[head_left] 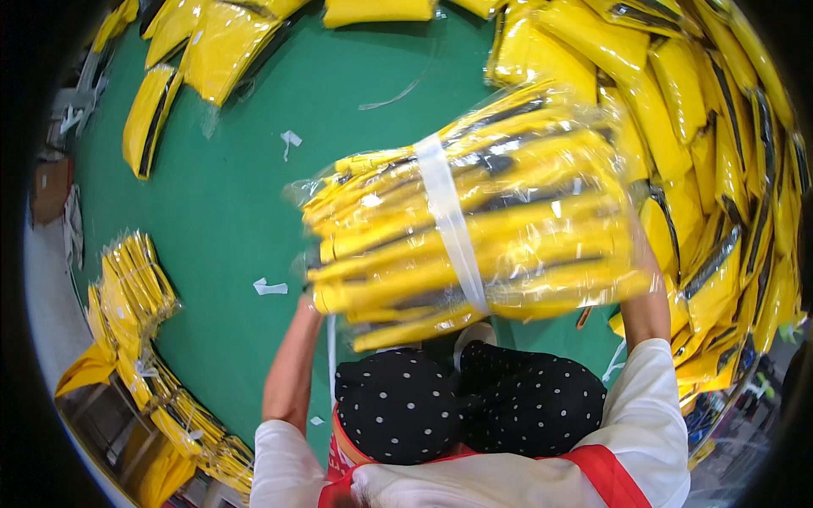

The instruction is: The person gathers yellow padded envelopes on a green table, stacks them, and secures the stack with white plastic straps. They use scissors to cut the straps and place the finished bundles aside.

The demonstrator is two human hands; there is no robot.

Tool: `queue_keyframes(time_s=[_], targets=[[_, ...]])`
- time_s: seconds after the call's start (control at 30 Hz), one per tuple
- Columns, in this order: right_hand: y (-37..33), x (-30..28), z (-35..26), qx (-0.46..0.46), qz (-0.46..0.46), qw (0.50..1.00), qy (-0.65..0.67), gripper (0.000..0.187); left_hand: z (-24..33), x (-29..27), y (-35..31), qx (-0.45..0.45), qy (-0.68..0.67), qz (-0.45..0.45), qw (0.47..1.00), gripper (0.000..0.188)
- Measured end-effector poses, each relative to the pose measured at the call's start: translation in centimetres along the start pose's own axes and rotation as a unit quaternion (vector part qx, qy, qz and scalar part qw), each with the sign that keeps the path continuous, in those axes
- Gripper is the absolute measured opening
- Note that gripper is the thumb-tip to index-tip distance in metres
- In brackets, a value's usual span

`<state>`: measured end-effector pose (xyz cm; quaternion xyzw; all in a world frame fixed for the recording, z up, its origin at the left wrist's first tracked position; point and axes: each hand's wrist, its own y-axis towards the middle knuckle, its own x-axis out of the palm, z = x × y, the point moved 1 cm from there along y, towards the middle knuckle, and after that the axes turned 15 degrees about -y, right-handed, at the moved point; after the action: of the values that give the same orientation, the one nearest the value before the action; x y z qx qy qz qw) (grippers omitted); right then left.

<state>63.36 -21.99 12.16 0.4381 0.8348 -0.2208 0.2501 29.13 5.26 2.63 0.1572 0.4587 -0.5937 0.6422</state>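
Note:
A thick bundle of yellow-and-black folded pieces in transparent plastic bags (542,220) is in front of me, with a white strap (449,216) round its middle. It is tilted and slightly blurred. My left hand (311,296) grips its left end, fingers mostly hidden by the plastic. My right hand (644,284) holds the right end, and its fingers are behind the bundle. Below the bundle are my knees in black dotted cloth (398,406).
Bagged yellow pieces (720,169) are heaped along the right. More yellow packs (224,51) lie at the far left. Strapped yellow bundles (131,288) stand along the near left edge of the green surface (229,195). White scraps (271,288) lie on it.

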Motion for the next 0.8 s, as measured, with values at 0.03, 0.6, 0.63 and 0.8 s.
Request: queue_keyframes(time_s=[0.03,0.6,0.63,0.8], targets=[[-1.6,-1.6,-0.4,0.005,0.019,0.999,0.046,0.036,0.1,-1.3,0.8,0.013,0.026,-0.023,0.999,0.048],[-15.7,-0.7,5.2,-0.037,-0.142,0.971,-0.19,0.038,-4.5,0.3,-4.8,0.161,0.187,-0.112,0.962,0.055],[-15.7,-0.8,5.1,-0.055,-0.135,0.972,-0.184,0.038,-2.6,-0.3,-4.4,0.122,0.165,-0.145,0.968,0.055],[-15.5,-0.4,5.6,-0.016,-0.171,0.957,-0.235,0.042,-6.2,3.2,-7.4,0.048,-0.067,-0.179,0.98,0.056]])
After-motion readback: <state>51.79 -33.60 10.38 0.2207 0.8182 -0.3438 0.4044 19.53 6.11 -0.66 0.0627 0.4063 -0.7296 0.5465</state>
